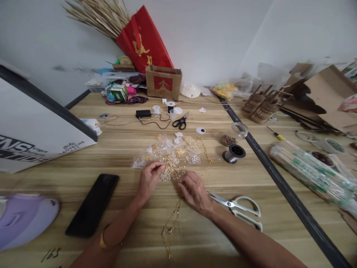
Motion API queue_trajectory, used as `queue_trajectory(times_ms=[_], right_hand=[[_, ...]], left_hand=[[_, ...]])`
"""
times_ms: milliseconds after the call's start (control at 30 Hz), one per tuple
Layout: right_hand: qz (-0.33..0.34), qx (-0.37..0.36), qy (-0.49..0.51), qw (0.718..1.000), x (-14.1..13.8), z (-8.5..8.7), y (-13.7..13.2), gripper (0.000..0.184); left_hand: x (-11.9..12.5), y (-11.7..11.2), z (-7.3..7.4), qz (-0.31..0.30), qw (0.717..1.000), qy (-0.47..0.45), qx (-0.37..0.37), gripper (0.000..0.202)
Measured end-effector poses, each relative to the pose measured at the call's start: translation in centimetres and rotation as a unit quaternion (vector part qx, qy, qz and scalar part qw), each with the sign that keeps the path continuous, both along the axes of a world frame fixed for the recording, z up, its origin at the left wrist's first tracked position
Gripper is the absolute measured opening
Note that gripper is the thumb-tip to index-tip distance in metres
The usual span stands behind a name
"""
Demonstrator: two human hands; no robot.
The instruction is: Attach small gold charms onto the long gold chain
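Note:
My left hand (150, 178) is at the left edge of a pile of small gold and silver beads and findings (170, 163). Its thumb and forefinger are pinched together over the pile; whatever is between them is too small to make out. On the pile's near right side my right hand (193, 189) is closed, its fingers curled down. A thin gold chain with small charms (170, 229) runs from under those fingers toward me and lies on the wooden table (134, 227). The fingertips hide the chain's upper end. Small plastic bags (167, 145) lie behind the pile.
Right of my right hand lie white-handled scissors (237, 208), with a wire spool (233, 153) farther back. Black scissors (180, 122) and another gold chain (205, 149) lie beyond the pile. A black phone (93, 204) is at left, near a purple-and-white object (28, 219).

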State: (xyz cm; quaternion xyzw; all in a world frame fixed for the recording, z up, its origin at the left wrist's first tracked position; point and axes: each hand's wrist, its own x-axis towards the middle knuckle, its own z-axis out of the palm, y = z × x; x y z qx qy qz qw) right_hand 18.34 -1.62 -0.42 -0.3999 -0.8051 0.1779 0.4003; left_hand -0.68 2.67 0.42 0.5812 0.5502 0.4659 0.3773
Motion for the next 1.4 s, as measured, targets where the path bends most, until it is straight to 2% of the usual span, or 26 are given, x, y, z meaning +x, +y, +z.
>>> queue_trajectory(times_ms=[200,367,467,667,800,1000,1200,1400], right_hand=[[-0.002,0.005,0.003,1.0,0.0,0.1,0.0,0.008],[-0.007,0.004,-0.002,1.0,0.0,0.0,0.0,0.009],[-0.008,0.006,-0.006,1.0,0.0,-0.1,0.0,0.009],[-0.011,0.013,0.003,1.0,-0.1,0.0,0.0,0.009],[-0.008,0.011,0.008,1.0,-0.1,0.0,0.0,0.009],[-0.004,0.009,0.007,1.0,0.1,0.0,0.1,0.008],[-0.005,0.02,0.004,1.0,0.1,-0.1,0.2,0.009],[-0.008,0.017,0.002,1.0,0.1,-0.2,0.2,0.009]], left_hand=[[-0.2,0.2,-0.3,-0.036,0.977,0.188,0.097,0.009],[0.0,-0.2,-0.7,-0.048,0.944,0.31,0.105,0.007],[0.1,-0.3,-0.8,-0.063,0.93,0.346,0.104,0.005],[0.1,-0.4,-0.7,-0.096,0.924,0.352,0.117,0.007],[0.2,-0.5,-0.7,-0.108,0.931,0.327,0.121,0.011],[0.0,-0.1,-0.8,-0.08,0.955,0.267,0.104,0.013],[-0.3,0.2,-1.3,-0.05,0.98,0.187,0.047,0.012],[-0.3,0.3,-1.3,-0.046,0.972,0.216,0.085,0.007]])
